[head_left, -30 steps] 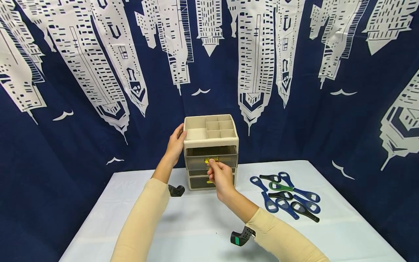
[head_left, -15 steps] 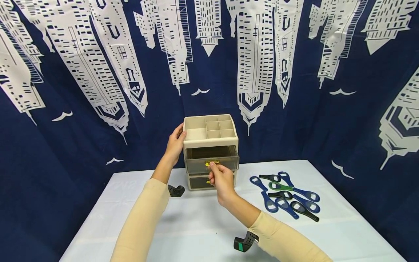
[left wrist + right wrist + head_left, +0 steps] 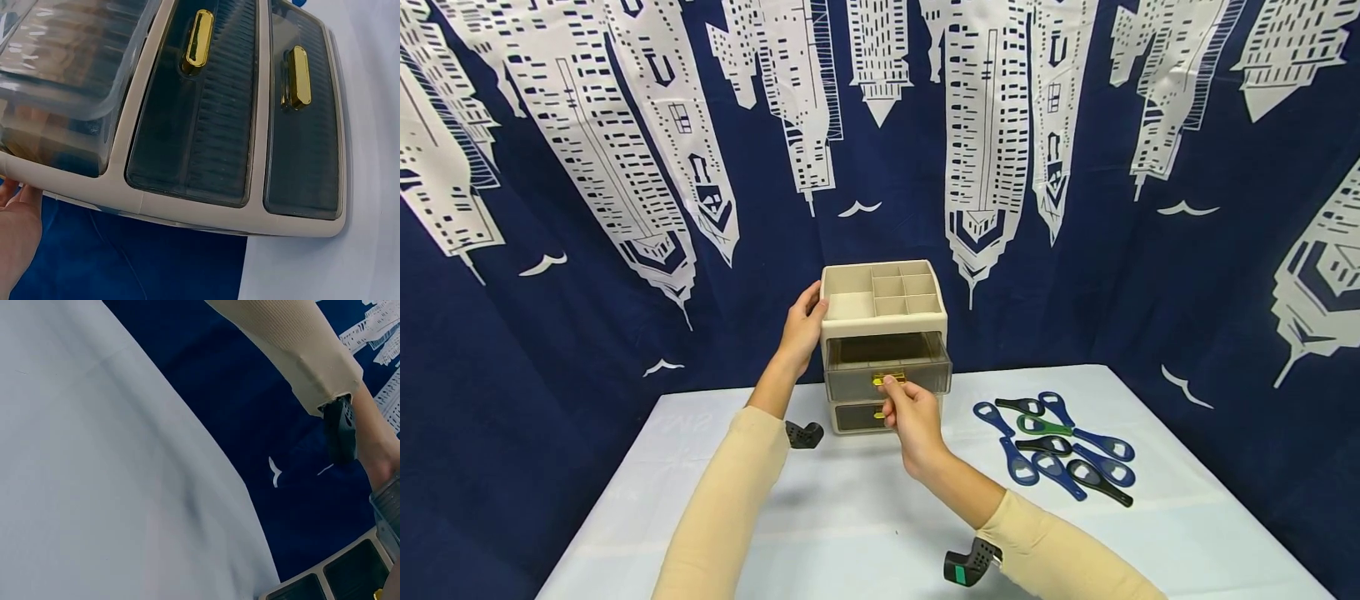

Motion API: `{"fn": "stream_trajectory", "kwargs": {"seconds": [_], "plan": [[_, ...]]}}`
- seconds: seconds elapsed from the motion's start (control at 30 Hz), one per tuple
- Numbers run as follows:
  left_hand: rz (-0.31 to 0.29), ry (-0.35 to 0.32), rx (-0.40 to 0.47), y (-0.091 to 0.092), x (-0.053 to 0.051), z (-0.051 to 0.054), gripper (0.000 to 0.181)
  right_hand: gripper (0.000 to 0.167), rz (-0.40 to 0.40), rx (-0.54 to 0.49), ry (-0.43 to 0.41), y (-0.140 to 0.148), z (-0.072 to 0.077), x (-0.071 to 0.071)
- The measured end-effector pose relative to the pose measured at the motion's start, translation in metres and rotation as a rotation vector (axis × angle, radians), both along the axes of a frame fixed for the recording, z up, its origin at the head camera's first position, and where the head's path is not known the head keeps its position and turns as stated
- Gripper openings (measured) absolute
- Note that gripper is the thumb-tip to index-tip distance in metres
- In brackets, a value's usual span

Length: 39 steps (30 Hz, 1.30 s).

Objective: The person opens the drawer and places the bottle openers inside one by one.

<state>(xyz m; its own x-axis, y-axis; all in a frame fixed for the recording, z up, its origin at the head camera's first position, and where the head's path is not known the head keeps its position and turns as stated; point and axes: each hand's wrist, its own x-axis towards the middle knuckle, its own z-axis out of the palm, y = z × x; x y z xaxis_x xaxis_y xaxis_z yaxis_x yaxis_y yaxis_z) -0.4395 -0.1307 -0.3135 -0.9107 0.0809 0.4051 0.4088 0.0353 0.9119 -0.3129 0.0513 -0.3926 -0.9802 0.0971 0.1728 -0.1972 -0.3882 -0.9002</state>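
A cream desktop drawer cabinet (image 3: 883, 327) stands at the back of the table, with a divided tray on top. Its upper smoky clear drawer (image 3: 850, 385) is pulled part way out; no contents can be made out. My right hand (image 3: 919, 427) pinches that drawer's gold handle (image 3: 880, 380) between thumb and curled fingers. My left hand (image 3: 801, 329) rests against the cabinet's left side near the top, fingers extended along it. In the left wrist view, the two lower drawers (image 3: 194, 125) are closed, and the left hand (image 3: 19, 225) touches the cabinet's side.
Several bottle openers lie in a group right of the cabinet: blue ones (image 3: 1051, 473), black ones (image 3: 1099, 485) and a green one (image 3: 1039, 427). The white-covered table (image 3: 850, 517) ends at a dark blue curtain (image 3: 760, 333) printed with white buildings.
My right hand has drawn the upper drawer further out, toward me and slightly down in the head view. The left hand has stayed on the cabinet's side.
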Motion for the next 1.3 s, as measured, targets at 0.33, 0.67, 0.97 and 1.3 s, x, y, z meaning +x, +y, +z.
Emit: {"fn": "stream_trajectory", "kwargs": {"seconds": [0.33, 0.67, 0.97, 1.3], "plan": [[0.03, -0.001, -0.02, 0.0, -0.003, -0.001, 0.052, 0.031, 0.02, -0.027, -0.049, 0.003, 0.001, 0.01], [0.03, -0.002, -0.007, 0.002, -0.003, 0.001, 0.051, 0.032, 0.024, -0.009, -0.077, 0.006, 0.0, 0.023], [0.03, 0.004, -0.014, 0.001, -0.002, 0.002, 0.051, 0.025, 0.038, -0.008, -0.075, 0.008, -0.002, 0.034], [0.03, 0.015, -0.009, 0.003, -0.002, 0.001, 0.05, 0.022, 0.056, 0.021, -0.095, 0.013, -0.001, 0.038]]}}
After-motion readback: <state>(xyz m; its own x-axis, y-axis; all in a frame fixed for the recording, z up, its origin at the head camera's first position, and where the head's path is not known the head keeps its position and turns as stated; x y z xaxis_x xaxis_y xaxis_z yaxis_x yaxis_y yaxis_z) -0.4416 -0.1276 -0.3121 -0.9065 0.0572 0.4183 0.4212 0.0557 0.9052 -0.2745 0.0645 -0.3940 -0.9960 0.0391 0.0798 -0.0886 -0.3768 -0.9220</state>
